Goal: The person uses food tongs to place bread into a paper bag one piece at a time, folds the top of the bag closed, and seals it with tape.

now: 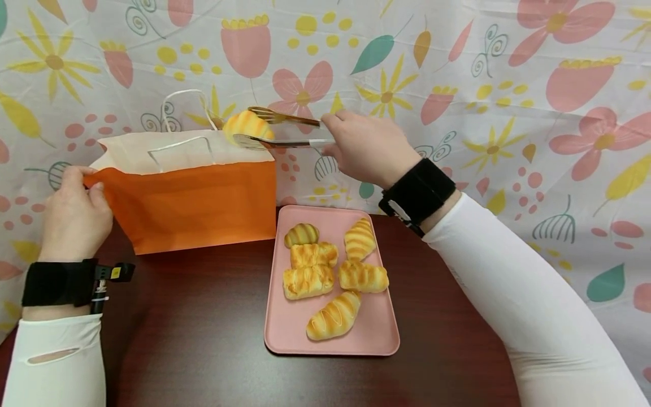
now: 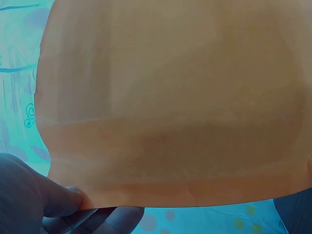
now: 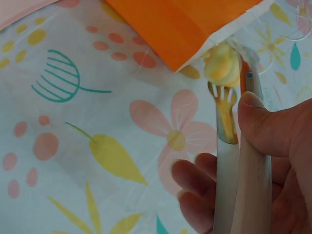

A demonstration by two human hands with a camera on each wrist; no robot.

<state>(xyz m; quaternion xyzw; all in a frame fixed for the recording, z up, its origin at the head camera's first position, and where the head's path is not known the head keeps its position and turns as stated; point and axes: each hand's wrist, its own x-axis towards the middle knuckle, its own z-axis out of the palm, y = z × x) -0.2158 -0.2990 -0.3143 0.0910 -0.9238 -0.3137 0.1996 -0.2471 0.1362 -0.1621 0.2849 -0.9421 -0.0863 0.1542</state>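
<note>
My left hand [image 1: 76,217] pinches the left edge of an orange paper bag [image 1: 198,198], thumb in front; the left wrist view looks at the bag's side panel [image 2: 170,97]. The bag stands with its white inside and string handles showing at the top. My right hand [image 1: 368,146] grips a pair of metal tongs [image 1: 295,143], which hold a striped bread roll [image 1: 246,129] over the bag's right top corner. In the right wrist view the roll [image 3: 222,66] sits between the tongs' tips beside the bag's rim, with the hand [image 3: 273,141] around the handles.
Right of the bag, a pink tray [image 1: 285,339] bears several bread rolls, among them a crescent-shaped one [image 1: 333,316] at the front. Both rest on a dark wooden table [image 1: 203,339]. A flower-patterned cloth [image 1: 458,34] hangs close behind.
</note>
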